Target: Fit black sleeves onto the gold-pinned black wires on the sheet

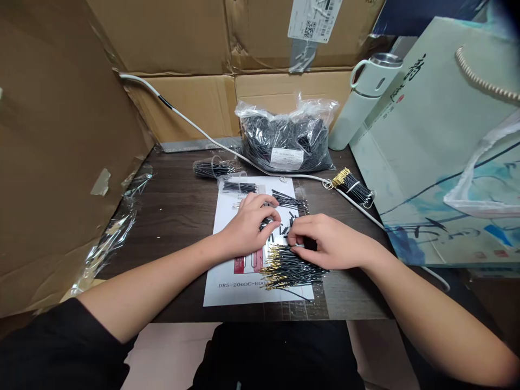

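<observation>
"While you are reaching both arms over the table (170,206), how many hands are you working with?"

"Two. Your left hand (254,225) is curving over the middle of the one printed sheet (219,260), thumb and fingers bending toward each other; whether they are pinching anything, I cannot tell. Your right hand (325,241) is hanging at the upper edge of the wires, fingers curling in, thumb lying close; what they are gripping, if anything, I cannot tell."

"Where are those wires (294,265) lying?"

"One heap is spreading over the lower right of your sheet, gold ends pointing left, too thick for counting, with one stray wire (296,294) lying along its lower edge. Several short black tubes (272,237) are lying between your hands; your fingers are hiding some."

"And how many bundles are you having around you?"

"Three: one black bundle (213,169) and a second bundle (239,187) are lying at the upper left, and one gold-tipped bundle (353,185) is lying at the right. One loose row of black pieces (289,201) is crossing the sheet's upper right edge."

"Behind them?"

"One clear bag (286,135), one white cable (190,125) running before it, one bottle (352,116) and one paper bag (439,135) are facing you."
</observation>
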`<state>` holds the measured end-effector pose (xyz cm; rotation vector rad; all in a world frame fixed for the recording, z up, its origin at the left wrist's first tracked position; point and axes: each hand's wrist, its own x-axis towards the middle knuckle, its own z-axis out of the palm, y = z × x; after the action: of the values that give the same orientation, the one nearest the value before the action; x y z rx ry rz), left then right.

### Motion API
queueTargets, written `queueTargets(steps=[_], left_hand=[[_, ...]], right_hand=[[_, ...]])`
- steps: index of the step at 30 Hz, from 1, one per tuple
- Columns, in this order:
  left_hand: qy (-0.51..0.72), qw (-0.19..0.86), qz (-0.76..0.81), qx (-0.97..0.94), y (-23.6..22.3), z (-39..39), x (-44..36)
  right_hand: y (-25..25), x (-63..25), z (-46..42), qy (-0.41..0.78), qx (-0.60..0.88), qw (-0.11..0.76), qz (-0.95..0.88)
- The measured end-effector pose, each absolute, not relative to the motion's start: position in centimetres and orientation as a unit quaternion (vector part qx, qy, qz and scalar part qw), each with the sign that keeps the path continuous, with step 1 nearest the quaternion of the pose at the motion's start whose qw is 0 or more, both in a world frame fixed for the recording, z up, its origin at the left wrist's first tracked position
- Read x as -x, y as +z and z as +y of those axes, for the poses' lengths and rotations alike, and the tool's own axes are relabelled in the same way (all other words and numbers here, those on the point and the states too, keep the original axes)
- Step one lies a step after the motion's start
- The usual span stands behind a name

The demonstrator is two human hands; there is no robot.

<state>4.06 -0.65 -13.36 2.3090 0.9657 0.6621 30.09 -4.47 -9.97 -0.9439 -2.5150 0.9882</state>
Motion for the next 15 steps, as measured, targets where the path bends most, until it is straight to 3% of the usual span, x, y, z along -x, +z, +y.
queueTargets(steps=[15], left_hand=[[0.197, 0.255, 0.374, -0.870, -12.89, -0.89, -4.41]], right_hand=[[-9.55, -29.48, -5.34, 0.231, 0.344, 0.087, -0.906]])
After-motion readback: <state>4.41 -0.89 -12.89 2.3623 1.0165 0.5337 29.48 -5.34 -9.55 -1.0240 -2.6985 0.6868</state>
